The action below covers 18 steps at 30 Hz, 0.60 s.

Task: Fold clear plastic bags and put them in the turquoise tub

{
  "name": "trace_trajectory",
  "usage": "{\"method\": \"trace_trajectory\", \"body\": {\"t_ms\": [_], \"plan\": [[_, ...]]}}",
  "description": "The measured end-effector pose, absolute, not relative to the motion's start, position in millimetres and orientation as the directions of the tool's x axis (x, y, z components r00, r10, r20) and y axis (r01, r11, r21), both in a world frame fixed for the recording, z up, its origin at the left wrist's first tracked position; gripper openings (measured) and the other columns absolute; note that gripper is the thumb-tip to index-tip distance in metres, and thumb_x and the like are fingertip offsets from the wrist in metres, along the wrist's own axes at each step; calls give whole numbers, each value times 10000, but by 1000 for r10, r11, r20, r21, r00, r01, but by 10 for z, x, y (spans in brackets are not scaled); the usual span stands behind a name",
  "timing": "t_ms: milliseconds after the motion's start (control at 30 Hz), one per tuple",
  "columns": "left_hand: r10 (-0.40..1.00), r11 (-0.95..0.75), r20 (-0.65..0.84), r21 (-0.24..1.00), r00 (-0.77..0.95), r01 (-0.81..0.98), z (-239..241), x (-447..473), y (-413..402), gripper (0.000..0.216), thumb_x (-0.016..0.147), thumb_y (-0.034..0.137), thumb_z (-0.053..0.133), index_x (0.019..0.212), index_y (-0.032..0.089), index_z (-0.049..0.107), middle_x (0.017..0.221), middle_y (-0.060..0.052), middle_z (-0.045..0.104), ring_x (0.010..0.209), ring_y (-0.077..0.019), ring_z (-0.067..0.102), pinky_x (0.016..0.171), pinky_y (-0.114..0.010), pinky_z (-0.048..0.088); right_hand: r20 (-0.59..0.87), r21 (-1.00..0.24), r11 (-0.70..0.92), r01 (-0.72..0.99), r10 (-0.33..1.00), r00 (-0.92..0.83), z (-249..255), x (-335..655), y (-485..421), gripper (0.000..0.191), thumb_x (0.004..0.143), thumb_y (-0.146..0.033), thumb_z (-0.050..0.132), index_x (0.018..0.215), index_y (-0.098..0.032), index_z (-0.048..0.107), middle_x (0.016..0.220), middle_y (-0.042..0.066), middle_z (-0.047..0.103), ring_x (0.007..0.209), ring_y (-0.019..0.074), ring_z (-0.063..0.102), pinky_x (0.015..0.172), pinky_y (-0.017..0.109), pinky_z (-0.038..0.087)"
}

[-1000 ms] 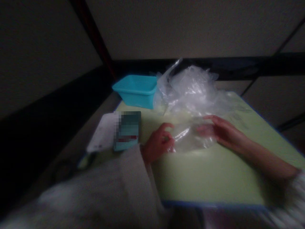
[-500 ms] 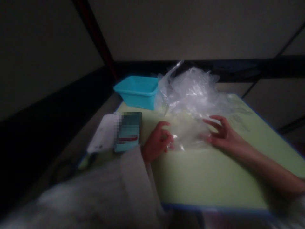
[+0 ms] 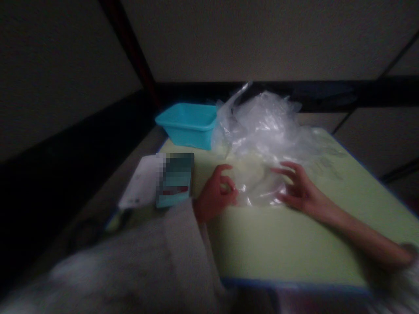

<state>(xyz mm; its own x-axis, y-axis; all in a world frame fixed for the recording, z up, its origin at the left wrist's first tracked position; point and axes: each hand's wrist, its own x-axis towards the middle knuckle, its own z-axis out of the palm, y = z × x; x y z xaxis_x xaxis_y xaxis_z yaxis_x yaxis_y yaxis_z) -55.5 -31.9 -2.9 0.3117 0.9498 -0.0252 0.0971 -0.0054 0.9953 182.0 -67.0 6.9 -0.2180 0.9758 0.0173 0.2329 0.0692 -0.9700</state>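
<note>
A clear, thin plastic bag (image 3: 253, 185) lies nearly flat on the table between my hands, with shiny creases along its near edge. My left hand (image 3: 216, 194) is at its left edge, thumb and a curled finger closed on the film and the index finger raised. At the right edge is my right hand (image 3: 301, 189). Its two upper fingers stretch over the bag, while the thumb and lower fingers gather a creased bit of film; the exact grip is blurred. Behind my hands rises a big crumpled heap of clear plastic bags (image 3: 266, 122).
A turquoise plastic basin (image 3: 193, 135) stands at the back left, partly behind the heap. Left of my left hand lie a teal box (image 3: 175, 200), partly pixelated, and a white flat item (image 3: 140, 183). The pale green table (image 3: 278, 248) has a blue edge.
My right hand has shifted slightly left and down, and the film beside it now shows more bright creases. My left hand has hardly moved, its fingers a little more curled.
</note>
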Motion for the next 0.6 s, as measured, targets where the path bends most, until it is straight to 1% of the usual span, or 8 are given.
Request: {"method": "trace_trajectory", "body": {"t_ms": [133, 267, 367, 467, 533, 600], "plan": [[946, 9, -45, 993, 321, 115, -32, -550, -314, 510, 670, 122, 593, 1120, 219, 375, 721, 97, 507, 462, -52, 595, 406, -110, 398, 41, -957, 121, 263, 956, -289, 45, 1815, -682, 603, 809, -281, 608, 1272, -319, 224, 1428, 144, 310, 617, 60, 513, 475, 203, 467], [944, 21, -62, 991, 324, 129, -37, -552, -309, 500, 671, 143, 592, 1113, 223, 373, 740, 93, 498, 477, -50, 586, 394, -106, 398, 46, -954, 140, 266, 943, -330, 55, 1836, -681, 595, 839, -266, 569, 1298, -338, 198, 1444, 141, 287, 618, 63, 510, 501, 222, 489], [946, 19, -62, 991, 320, 136, -50, -553, -306, 495, 674, 146, 592, 1111, 224, 373, 747, 90, 495, 477, -47, 578, 396, -108, 408, 40, -950, 134, 282, 947, -318, 78, 1877, -680, 627, 829, -267, 591, 1313, -334, 198, 1454, 142, 275, 694, 96, 547, 549, 242, 522], [946, 13, -58, 990, 319, 142, -57, -553, -308, 493, 673, 148, 593, 1109, 219, 374, 749, 91, 488, 468, -43, 570, 403, -115, 428, 31, -944, 134, 303, 947, -321, 84, 1928, -677, 673, 819, -272, 610, 1332, -334, 177, 1474, 142, 237, 821, 153, 578, 618, 284, 556], [945, 15, -61, 989, 320, 147, -53, -552, -310, 491, 674, 153, 593, 1109, 217, 374, 750, 92, 485, 470, -43, 570, 409, -120, 442, 23, -930, 147, 337, 938, -346, 83, 1951, -679, 660, 831, -272, 595, 1332, -338, 170, 1485, 135, 208, 917, 196, 577, 667, 318, 566], [945, 22, -69, 988, 320, 150, -46, -550, -314, 489, 676, 161, 594, 1109, 219, 373, 754, 91, 489, 480, -45, 575, 415, -121, 449, 27, -906, 178, 385, 929, -368, 81, 1960, -683, 621, 842, -268, 576, 1323, -325, 188, 1477, 138, 208, 976, 222, 566, 682, 328, 568]]}}
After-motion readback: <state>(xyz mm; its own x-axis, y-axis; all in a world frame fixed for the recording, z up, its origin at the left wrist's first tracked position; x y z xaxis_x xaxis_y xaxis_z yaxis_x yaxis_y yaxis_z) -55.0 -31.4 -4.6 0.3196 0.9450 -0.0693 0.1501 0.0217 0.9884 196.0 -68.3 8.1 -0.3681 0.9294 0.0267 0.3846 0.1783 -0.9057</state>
